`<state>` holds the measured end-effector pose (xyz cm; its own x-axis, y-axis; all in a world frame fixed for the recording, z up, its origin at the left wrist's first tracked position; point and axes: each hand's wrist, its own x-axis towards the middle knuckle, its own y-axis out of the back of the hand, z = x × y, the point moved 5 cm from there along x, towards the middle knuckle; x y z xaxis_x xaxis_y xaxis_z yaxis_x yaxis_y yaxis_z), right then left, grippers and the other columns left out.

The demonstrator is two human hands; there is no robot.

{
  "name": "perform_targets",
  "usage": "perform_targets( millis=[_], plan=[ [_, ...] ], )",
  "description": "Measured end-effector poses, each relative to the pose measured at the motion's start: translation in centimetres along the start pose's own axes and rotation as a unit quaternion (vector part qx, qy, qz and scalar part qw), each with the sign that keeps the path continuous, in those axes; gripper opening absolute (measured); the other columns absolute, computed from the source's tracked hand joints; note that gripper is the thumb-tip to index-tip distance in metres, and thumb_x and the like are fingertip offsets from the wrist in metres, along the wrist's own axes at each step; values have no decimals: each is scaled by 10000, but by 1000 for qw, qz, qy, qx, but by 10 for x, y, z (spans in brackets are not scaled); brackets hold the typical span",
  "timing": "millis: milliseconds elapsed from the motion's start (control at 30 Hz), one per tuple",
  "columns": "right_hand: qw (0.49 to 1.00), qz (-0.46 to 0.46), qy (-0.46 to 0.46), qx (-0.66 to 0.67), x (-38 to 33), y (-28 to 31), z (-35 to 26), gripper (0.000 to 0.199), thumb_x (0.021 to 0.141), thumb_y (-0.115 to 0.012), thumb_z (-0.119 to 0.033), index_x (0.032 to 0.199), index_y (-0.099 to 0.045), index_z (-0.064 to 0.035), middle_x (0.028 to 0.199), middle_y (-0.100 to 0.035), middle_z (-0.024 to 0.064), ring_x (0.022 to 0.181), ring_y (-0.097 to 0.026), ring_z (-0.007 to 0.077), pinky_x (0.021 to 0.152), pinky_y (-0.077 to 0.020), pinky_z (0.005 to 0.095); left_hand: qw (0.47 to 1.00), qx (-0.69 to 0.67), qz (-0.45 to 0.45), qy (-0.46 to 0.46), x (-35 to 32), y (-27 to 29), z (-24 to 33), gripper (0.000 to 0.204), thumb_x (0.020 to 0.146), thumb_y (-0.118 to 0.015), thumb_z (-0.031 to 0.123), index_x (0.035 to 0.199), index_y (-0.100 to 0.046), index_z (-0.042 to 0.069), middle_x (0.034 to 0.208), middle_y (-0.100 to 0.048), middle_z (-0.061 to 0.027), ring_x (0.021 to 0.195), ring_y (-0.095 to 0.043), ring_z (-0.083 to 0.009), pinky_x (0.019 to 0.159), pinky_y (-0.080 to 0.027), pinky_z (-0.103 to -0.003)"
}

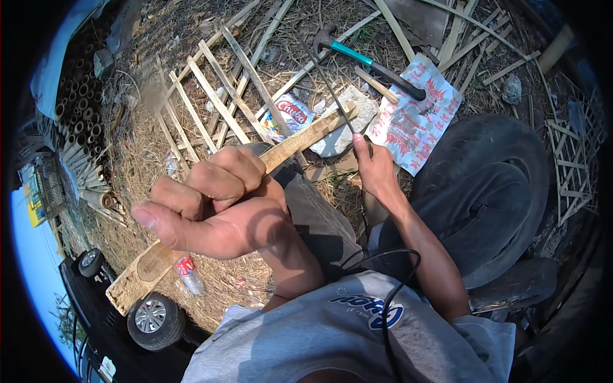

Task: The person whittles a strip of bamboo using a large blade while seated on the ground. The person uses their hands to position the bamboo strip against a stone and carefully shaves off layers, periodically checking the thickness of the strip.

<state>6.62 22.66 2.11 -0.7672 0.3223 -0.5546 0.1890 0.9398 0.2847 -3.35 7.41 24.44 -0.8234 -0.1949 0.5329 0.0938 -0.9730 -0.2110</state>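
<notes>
1. Tan, flat strip of split bamboo or wood (300,142) is passing through the left hand (223,198), whose fingers are curling tightly around it, thumb pointing outward to the left.
2. This strip is running diagonally, its broad near end jutting toward the lower left and its narrower far end reaching over a rough, whitish stone-like block (356,110); whether the two are touching, I cannot tell.
3. The right hand (378,167) is grasping the lower part of a long, thin, dark metal tool (333,96), its thumb lying along it; the tool is crossing the strip near the far end, though contact is unclear.
4. Beyond the block, a claw hammer with a teal-and-black handle (370,62) is lying with its butt on a white sheet printed in red (408,137), and a short pale stick (377,85) is resting beside it.
5. Left of the block, a colourful printed packet (290,115) is lying near a lattice of pale slats (207,80).
6. Farther out, a large black rubber tube (511,143) is curling at the right, while a clear plastic bottle with a red label (189,274) is lying on straw-covered ground near a black vehicle's wheel (152,318).
</notes>
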Motion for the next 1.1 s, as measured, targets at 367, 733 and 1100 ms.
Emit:
perform_targets(
  millis=[367, 733, 1100],
  plan=[
    [997, 54, 28, -50, -3, 11, 6, 604, 999, -470, -478, 884, -686, 74, 676, -643, 274, 721, -678, 427, 725, -498, 486, 992, -114, -4, 51, -10, -8, 0, 475, 1047, -378, 502, 725, -256, 175, 478, -193, 23, 380, -111, -95, 312, -117, -259],
    [994, 84, 66, 6, -8, 6, 7, 630, 999, -465, -498, 893, -684, 83, 728, -616, 336, 760, -660, 450, 749, -491, 509, 999, -31, -5, 18, -9, -14, 8, 500, 1063, -305, 503, 682, -257, 183, 425, -202, 11, 326, -92, -94, 279, -104, -261],
    [987, 100, 127, -15, -3, -4, 23, 680, 980, -473, -528, 935, -660, 124, 800, -653, 337, 880, -652, 508, 846, -481, 515, 995, -96, 19, 35, -9, -18, 12, 500, 1065, -317, 495, 682, -245, 182, 421, -182, 16, 344, -68, -91, 293, -106, -259]
  ],
)
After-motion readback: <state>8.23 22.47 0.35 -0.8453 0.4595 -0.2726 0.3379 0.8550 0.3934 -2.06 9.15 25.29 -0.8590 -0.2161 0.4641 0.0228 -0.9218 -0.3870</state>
